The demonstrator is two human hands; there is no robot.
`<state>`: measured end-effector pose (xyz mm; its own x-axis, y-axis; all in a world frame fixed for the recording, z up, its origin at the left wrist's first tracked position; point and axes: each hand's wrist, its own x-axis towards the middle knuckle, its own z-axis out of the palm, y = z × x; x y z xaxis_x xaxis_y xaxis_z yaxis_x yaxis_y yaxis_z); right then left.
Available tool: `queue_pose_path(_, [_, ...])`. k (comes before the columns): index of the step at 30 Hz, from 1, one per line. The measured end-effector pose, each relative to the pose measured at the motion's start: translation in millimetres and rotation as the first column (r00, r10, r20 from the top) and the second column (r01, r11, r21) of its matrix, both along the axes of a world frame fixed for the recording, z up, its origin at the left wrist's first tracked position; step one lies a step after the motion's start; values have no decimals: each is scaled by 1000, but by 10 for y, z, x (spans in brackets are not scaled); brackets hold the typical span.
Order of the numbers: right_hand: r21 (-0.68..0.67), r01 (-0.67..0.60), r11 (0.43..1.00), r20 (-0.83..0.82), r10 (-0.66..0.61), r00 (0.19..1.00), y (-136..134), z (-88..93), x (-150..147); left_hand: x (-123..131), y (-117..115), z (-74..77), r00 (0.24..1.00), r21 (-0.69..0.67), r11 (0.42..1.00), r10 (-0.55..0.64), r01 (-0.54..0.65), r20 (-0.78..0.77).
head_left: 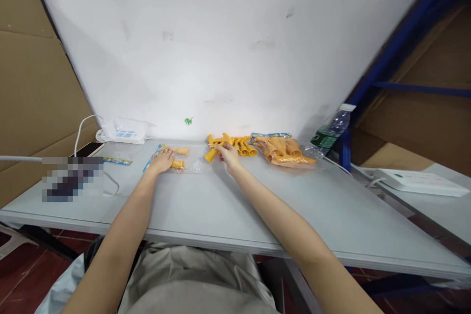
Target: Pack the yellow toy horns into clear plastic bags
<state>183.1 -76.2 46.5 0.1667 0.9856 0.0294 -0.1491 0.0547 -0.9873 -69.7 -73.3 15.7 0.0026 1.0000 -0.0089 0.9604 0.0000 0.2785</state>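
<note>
My left hand (162, 161) lies flat with its fingers stretched over a clear plastic bag (195, 166) that has a colourful printed header. Two yellow plastic pieces (178, 164) with flared ends show beside the fingers, in or on that bag. Just right of the bag's open side, my right hand (228, 156) pinches a yellow flared plastic piece (210, 155) between thumb and fingers. Behind it, a row of several similar yellow pieces (245, 147) rests on the table near the wall. How far the fingertips wrap round the held piece is partly hidden.
Right of the row lies a filled plastic bag (283, 152) of orange-yellow pieces. A plastic bottle (331, 130) leans by the blue frame (345, 149). Leftward are a phone (88, 149), a white cable (78, 132) and another printed header (117, 161). A white power strip (419, 181) lies far right.
</note>
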Motion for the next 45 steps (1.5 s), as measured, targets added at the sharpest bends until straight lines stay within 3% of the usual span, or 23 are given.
queue_pose_path(5, [-158, -205, 966, -240, 164, 957, -78, -44, -10, 32, -30, 35, 1000, -8, 1000, 3, -4, -19])
queue_pose_path(10, [-225, -372, 901, -256, 314, 914, -98, -11, 41, 55, -40, 40, 1000, 1, 1000, 9, -9, -14])
queue_pose_path(12, [-241, -349, 905, -156, 319, 935, -90, -23, 73, 61, -45, 45, 1000, 11, 1000, 11, -10, -10])
queue_pose_path(15, [-216, -252, 943, 170, 291, 942, -66, -59, 128, 74, -54, 56, 1000, 49, 999, 14, -14, -9])
queue_pose_path(19, [-88, -133, 987, 620, 159, 768, -32, -72, 214, 114, -66, 63, 998, 103, 992, -69, 69, -3])
queue_pose_path(22, [-27, -102, 994, 748, 88, 657, -17, -62, 276, 148, -78, 66, 991, 127, 983, -135, 134, 3])
queue_pose_path(25, [-118, -207, 971, 640, 234, 732, -29, -53, 315, 160, -86, 64, 991, 101, 987, -129, 126, 29])
queue_pose_path(28, [-201, -405, 892, 371, 452, 811, -54, -33, 325, 147, -78, 47, 990, 96, 987, -132, 126, 53])
queue_pose_path(30, [-201, -490, 848, 201, 525, 827, -65, -11, 322, 134, -65, 28, 988, 121, 983, -144, 137, 51])
queue_pose_path(34, [-177, -463, 868, 20, 474, 880, -67, 25, 294, 111, -29, -11, 988, 155, 978, -148, 140, 40])
queue_pose_path(39, [-147, -319, 936, -28, 318, 948, -111, 34, 206, 81, 10, -45, 985, 160, 975, -164, 152, 60])
queue_pose_path(45, [-174, -346, 922, -1, 351, 936, -160, -8, 128, 69, 14, -51, 972, 180, 958, -234, 224, 36])
